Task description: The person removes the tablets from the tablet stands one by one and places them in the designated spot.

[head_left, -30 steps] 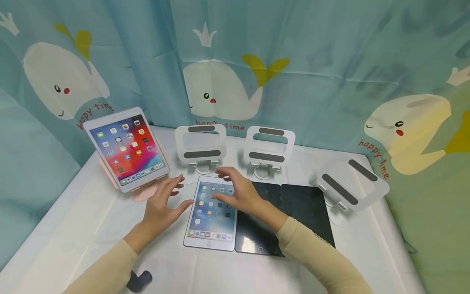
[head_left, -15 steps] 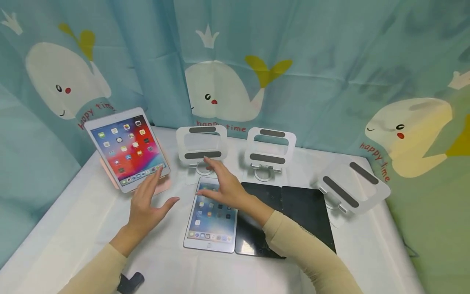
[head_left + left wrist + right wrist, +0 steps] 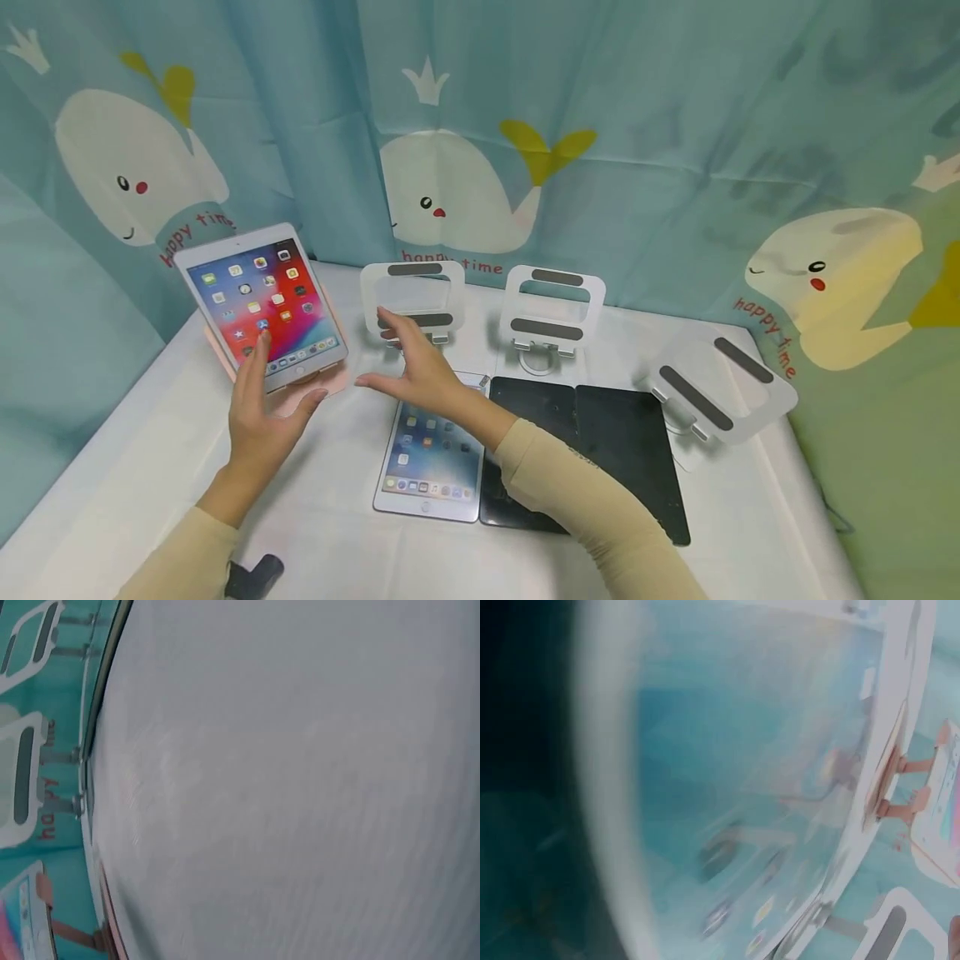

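A white tablet (image 3: 258, 287) with a lit red-and-blue screen leans on a pink stand (image 3: 333, 382) at the left. My left hand (image 3: 258, 421), fingers extended and thumb spread, is in front of its lower left edge; contact cannot be told. My right hand (image 3: 420, 367), thumb and fingers apart, hovers over the top of a second white tablet (image 3: 435, 471) lying flat, with nothing in its grasp. That tablet's screen (image 3: 757, 735) fills much of the right wrist view. Beside it lie two dark tablets (image 3: 528, 396), (image 3: 630, 458), partly hidden by my right arm.
Two white tablet stands (image 3: 367, 292), (image 3: 546, 328) stand at the back. A third white stand (image 3: 696, 392) is turned at the right. A patterned curtain (image 3: 660, 100) hangs behind the white tablecloth (image 3: 337, 533). A black piece (image 3: 258, 577) shows by the left sleeve.
Both hands have moved left. The left hand went from beside the flat tablet to the tablet on the pink stand; the right moved toward that tablet's upper left. The tablets stay in place.
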The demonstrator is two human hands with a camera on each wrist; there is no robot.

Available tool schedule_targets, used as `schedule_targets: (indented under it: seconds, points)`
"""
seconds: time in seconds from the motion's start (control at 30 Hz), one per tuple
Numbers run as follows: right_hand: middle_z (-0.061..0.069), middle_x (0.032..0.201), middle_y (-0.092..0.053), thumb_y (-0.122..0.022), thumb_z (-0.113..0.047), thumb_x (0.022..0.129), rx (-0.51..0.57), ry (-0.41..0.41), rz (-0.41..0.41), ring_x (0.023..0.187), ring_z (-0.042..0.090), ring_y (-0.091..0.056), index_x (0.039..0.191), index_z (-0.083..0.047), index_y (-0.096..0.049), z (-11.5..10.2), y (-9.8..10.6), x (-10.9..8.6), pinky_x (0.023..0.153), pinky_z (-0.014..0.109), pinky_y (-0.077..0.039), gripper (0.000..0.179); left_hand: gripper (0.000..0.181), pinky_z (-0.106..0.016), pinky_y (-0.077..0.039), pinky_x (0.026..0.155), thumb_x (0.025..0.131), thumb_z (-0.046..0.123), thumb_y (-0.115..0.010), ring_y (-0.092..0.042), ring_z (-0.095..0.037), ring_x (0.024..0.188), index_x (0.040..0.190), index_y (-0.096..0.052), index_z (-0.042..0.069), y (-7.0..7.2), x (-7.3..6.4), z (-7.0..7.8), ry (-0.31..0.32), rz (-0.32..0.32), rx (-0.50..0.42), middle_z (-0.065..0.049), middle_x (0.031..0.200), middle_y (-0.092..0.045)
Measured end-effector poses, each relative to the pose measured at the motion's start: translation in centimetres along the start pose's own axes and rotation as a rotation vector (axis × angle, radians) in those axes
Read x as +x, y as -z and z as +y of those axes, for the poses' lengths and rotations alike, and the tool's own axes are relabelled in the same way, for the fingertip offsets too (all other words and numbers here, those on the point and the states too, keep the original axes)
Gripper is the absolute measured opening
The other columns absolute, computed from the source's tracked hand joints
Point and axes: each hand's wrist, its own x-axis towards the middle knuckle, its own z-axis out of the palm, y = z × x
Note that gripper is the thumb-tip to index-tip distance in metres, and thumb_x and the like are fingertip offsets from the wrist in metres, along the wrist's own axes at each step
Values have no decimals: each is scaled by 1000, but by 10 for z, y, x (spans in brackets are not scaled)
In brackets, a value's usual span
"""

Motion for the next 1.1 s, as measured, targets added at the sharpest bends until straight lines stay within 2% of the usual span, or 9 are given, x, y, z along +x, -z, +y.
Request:
schedule_targets:
  seconds: [0.17, 0.3, 0.4, 0.5, 0.57, 0.63, 0.8, 0.93, 1.1]
  points:
    - [9, 148, -35, -78, -26, 79, 73, -96, 16, 121, 19, -50, 147, -3, -26, -6, -8, 12, 100, 25, -42, 88, 94, -13, -32, 103, 80, 61, -60, -37, -11, 129, 139, -36, -7, 7, 6, -3, 86, 25, -9, -30, 132, -44]
    - [6, 149, -35, -77, -28, 79, 68, -156, -1, 123, 19, -49, 148, -7, -26, -9, -11, 17, 99, 25, -43, 88, 92, -14, -33, 103, 81, 54, -65, -37, -17, 130, 142, -33, -6, 14, 8, -7, 159, 23, -35, -27, 136, -42]
    - [6, 150, -34, -77, -30, 79, 56, -173, -19, 126, 18, -47, 148, -8, -25, -10, -15, 21, 101, 25, -42, 89, 81, -17, -31, 106, 83, 32, -72, -35, -20, 132, 145, -32, 0, 21, 10, -8, 260, 11, -39, -21, 142, -40]
    - [6, 152, -32, -77, -27, 79, 72, -193, -23, 131, 17, -43, 149, -8, -24, -11, -19, 28, 105, 25, -38, 90, 79, -21, -28, 110, 82, 11, -73, -33, -20, 135, 148, -29, 6, 27, 14, -10, 384, 0, -44, -13, 147, -35]
    - [6, 153, -31, -78, -23, 79, 93, -219, -25, 134, 17, -39, 149, -8, -22, -11, -22, 34, 108, 26, -34, 91, 80, -22, -27, 111, 82, 9, -71, -32, -17, 136, 149, -27, 9, 30, 17, -11, 458, -9, -32, -9, 149, -33]
    - [5, 154, -29, -78, -21, 78, 92, -264, -38, 138, 16, -34, 150, -9, -20, -10, -26, 40, 110, 26, -31, 94, 80, -24, -27, 111, 84, 13, -70, -31, -15, 136, 150, -25, 11, 31, 20, -12, 502, -24, -13, -6, 150, -32]
    - [2, 157, -21, -79, -21, 77, 67, -352, -73, 142, 14, -23, 152, -12, -16, -6, -33, 52, 113, 27, -23, 98, 80, -27, -28, 112, 85, 20, -70, -30, -13, 136, 150, -23, 16, 32, 24, -17, 552, -56, 37, -4, 151, -31]
    - [1, 157, -19, -79, -19, 77, 72, -357, -82, 143, 12, -20, 152, -14, -18, -3, -36, 58, 113, 25, -22, 96, 80, -24, -28, 111, 86, 22, -68, -29, -15, 137, 151, -21, 17, 30, 24, -18, 597, -78, 36, -3, 151, -29]
    - [0, 157, -20, -77, -20, 79, 82, -366, -101, 143, 13, -21, 151, -19, -23, -2, -40, 65, 113, 30, -26, 91, 82, -27, -29, 111, 88, 22, -67, -28, -19, 138, 152, -16, 17, 29, 26, -17, 628, -110, 36, -4, 152, -28]
